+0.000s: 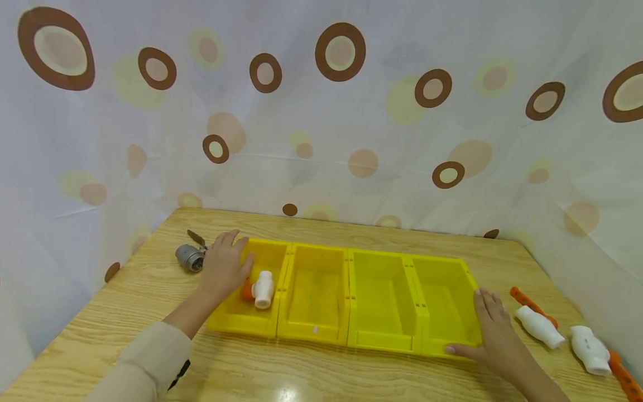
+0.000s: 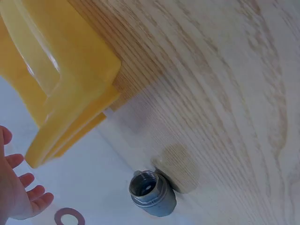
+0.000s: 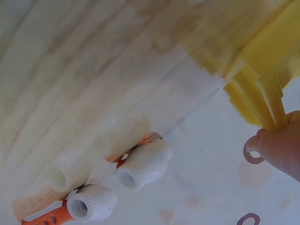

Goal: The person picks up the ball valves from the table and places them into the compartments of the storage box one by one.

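Observation:
A row of joined yellow bins [image 1: 321, 340] stands on the table. My left hand [image 1: 224, 268] is at the row's left end, its fingers loosely spread by the rim; in the left wrist view they are beside the bin's corner [image 2: 79, 89]. My right hand [image 1: 497, 335] lies against the right end wall, fingers straight and thumb by the front edge. In the right wrist view, the hand [image 3: 283, 145] touches the bin's rim. A white plastic ball valve [image 1: 263, 290] with an orange handle lies in the leftmost bin.
Left of the bins lies a grey metal valve [image 1: 190, 258] with a dark lever. On the right are two white valves with orange handles, one nearer the bins [image 1: 540, 326] and one farther right [image 1: 590, 350]. A patterned curtain [image 1: 321, 123] hangs behind the wooden table [image 1: 241, 368].

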Action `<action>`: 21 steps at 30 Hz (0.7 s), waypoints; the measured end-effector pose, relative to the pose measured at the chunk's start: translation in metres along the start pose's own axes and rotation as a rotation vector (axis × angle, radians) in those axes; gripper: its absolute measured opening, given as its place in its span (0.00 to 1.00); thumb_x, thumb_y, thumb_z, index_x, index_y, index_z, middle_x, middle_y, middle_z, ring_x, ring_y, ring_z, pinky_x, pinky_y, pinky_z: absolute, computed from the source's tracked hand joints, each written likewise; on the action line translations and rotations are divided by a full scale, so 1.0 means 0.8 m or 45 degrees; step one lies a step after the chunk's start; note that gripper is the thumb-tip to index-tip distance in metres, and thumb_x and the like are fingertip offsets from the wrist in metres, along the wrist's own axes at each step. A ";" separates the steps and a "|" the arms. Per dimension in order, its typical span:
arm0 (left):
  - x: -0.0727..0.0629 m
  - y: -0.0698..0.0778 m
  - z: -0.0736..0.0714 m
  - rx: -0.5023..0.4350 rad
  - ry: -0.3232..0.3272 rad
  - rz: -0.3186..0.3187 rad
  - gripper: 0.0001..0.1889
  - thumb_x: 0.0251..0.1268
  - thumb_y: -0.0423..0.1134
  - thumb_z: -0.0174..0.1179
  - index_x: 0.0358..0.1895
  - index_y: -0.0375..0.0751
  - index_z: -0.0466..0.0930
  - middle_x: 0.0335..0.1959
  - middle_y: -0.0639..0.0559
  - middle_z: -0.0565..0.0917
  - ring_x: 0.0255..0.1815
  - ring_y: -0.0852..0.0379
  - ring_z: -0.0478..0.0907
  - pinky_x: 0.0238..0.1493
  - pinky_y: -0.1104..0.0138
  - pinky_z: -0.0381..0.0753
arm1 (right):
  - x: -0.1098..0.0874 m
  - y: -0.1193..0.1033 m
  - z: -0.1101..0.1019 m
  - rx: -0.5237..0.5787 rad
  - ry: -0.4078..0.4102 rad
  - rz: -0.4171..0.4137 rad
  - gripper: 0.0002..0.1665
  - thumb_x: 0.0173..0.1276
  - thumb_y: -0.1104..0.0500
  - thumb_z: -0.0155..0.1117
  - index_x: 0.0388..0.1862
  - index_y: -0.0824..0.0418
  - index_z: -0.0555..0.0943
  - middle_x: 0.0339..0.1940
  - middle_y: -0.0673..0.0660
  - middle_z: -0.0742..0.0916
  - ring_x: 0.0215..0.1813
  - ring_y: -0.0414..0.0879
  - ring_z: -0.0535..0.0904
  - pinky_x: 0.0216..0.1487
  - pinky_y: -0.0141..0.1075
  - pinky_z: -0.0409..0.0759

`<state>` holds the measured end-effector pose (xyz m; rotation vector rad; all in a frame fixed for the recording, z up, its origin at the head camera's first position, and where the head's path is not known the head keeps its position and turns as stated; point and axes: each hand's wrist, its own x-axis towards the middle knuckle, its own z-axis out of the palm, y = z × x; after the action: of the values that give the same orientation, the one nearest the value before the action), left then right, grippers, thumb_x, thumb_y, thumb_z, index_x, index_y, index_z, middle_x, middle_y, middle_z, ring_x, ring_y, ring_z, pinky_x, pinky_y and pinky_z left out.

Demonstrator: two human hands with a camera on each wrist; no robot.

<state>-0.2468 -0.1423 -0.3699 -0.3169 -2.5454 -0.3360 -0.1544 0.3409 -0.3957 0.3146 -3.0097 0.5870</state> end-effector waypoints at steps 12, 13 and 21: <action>-0.004 -0.047 -0.007 -0.060 -0.100 -0.216 0.21 0.63 0.39 0.52 0.54 0.25 0.73 0.59 0.26 0.69 0.59 0.30 0.66 0.55 0.41 0.71 | 0.000 0.000 -0.001 -0.107 0.000 -0.012 0.74 0.48 0.35 0.68 0.68 0.83 0.37 0.69 0.83 0.46 0.71 0.74 0.35 0.67 0.66 0.32; -0.005 -0.049 -0.008 -0.057 -0.109 -0.226 0.22 0.63 0.39 0.52 0.54 0.24 0.73 0.59 0.26 0.69 0.59 0.30 0.66 0.56 0.40 0.70 | 0.000 0.000 -0.001 -0.107 0.001 -0.012 0.74 0.48 0.35 0.68 0.68 0.83 0.38 0.69 0.83 0.47 0.71 0.74 0.35 0.67 0.66 0.32; -0.015 -0.075 -0.007 -0.042 -0.226 -0.323 0.24 0.65 0.40 0.49 0.57 0.23 0.68 0.58 0.24 0.66 0.58 0.27 0.65 0.55 0.40 0.70 | 0.001 0.000 0.001 -0.095 -0.003 -0.004 0.74 0.48 0.35 0.68 0.68 0.82 0.37 0.69 0.83 0.47 0.71 0.74 0.35 0.68 0.65 0.31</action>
<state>-0.2519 -0.2023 -0.3822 -0.0357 -2.7626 -0.4641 -0.1550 0.3405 -0.3961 0.3159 -3.0235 0.4731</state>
